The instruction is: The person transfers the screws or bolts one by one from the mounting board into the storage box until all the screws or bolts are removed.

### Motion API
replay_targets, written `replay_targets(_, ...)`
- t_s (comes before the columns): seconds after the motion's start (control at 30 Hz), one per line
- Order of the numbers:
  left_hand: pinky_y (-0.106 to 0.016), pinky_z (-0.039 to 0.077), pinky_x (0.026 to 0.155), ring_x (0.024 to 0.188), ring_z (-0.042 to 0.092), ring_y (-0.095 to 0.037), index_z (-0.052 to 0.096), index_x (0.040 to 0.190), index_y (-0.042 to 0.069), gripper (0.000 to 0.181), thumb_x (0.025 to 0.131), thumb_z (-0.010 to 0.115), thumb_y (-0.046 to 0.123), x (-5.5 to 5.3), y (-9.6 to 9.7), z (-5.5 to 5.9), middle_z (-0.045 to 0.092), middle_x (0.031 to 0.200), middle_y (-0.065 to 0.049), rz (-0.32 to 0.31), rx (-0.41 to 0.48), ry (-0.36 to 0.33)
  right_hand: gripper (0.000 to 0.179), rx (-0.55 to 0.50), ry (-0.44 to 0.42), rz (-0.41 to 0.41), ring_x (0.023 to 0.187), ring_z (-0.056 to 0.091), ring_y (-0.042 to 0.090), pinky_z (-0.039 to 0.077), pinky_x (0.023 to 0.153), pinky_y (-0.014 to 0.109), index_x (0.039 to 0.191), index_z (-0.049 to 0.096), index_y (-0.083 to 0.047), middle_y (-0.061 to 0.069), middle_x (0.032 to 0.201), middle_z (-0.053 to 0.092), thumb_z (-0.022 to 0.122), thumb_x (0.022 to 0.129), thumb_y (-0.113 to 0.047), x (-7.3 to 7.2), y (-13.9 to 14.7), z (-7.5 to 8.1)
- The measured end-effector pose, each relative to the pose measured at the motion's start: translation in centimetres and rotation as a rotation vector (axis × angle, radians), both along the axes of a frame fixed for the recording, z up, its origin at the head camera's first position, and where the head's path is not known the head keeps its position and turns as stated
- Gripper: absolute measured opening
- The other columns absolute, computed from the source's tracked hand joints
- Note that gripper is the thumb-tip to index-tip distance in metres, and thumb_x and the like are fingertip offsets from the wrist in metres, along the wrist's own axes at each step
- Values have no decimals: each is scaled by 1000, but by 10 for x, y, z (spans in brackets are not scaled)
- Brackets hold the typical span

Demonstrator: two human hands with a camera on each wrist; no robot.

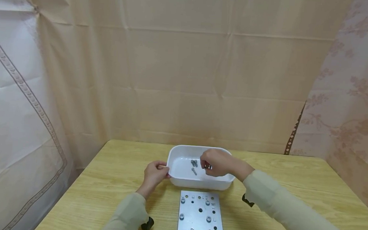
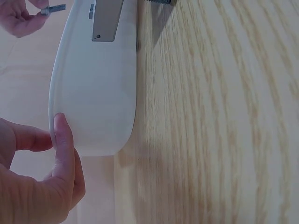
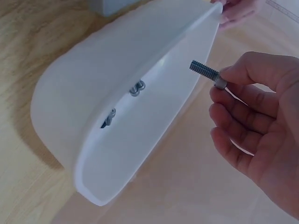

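Note:
A white plastic tray stands on the table, and my left hand pinches its left rim between thumb and fingers. Above the tray's right part, my right hand holds a metal bolt by its head between thumb and index finger. The bolt's threaded end points away from the palm in the right wrist view. Inside the tray lie several more bolts, apart from the right hand. A silver metal plate with holes lies in front of the tray, with several bolts standing in it.
All of this is on a wood-grain table. A beige cloth hangs behind the table's far edge, with patterned cloths at the left and right sides. A dark band shows by the left sleeve.

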State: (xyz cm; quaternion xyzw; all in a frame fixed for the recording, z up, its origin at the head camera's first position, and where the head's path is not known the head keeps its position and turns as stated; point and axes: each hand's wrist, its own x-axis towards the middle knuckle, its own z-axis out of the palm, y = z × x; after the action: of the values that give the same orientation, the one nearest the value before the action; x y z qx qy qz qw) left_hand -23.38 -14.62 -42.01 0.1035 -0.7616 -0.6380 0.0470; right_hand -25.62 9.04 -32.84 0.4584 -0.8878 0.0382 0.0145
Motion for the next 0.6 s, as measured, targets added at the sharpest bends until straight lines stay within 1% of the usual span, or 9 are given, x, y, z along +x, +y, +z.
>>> replay_targets(0.1, -31, 65, 65, 54, 60, -8, 62, 108, -14, 30, 80, 61, -1, 0, 1, -1, 67, 85, -22, 3, -3, -6, 5, 8, -50, -48, 64, 50, 5, 45, 56, 15, 78, 66, -11, -2, 73, 62, 70, 77, -9, -4, -1, 2)
replay_targets(0.2, -29, 65, 63, 53, 60, -8, 62, 108, -14, 30, 80, 61, -2, 0, 0, -2, 67, 82, -19, 2, -3, -3, 5, 2, -73, -51, 64, 50, 5, 46, 56, 14, 79, 67, -9, -2, 72, 62, 72, 77, -9, -10, -4, 3)
replay_targets(0.37, -29, 65, 62, 54, 60, -7, 60, 109, -15, 31, 81, 61, -2, 0, -2, -3, 64, 77, -12, -8, 9, 12, 5, 18, -96, -61, 63, 50, 5, 46, 56, 13, 78, 67, -10, -3, 71, 62, 72, 78, -9, -18, -8, 4)
replay_targets(0.47, -30, 65, 63, 55, 61, -7, 59, 109, -16, 32, 80, 61, -2, 0, -2, -2, 65, 78, -14, -16, 16, 20, 5, 32, -104, -81, 62, 51, 5, 46, 55, 14, 78, 67, -11, -3, 70, 62, 72, 78, -8, -22, -10, 6)
replay_targets(0.6, -31, 65, 65, 55, 60, -8, 60, 110, -15, 33, 80, 60, -2, 1, -2, 0, 66, 82, -18, -16, 14, 12, 5, 50, -109, -115, 62, 51, 7, 46, 54, 15, 79, 67, -11, -3, 70, 60, 71, 79, -8, -27, -12, 9)
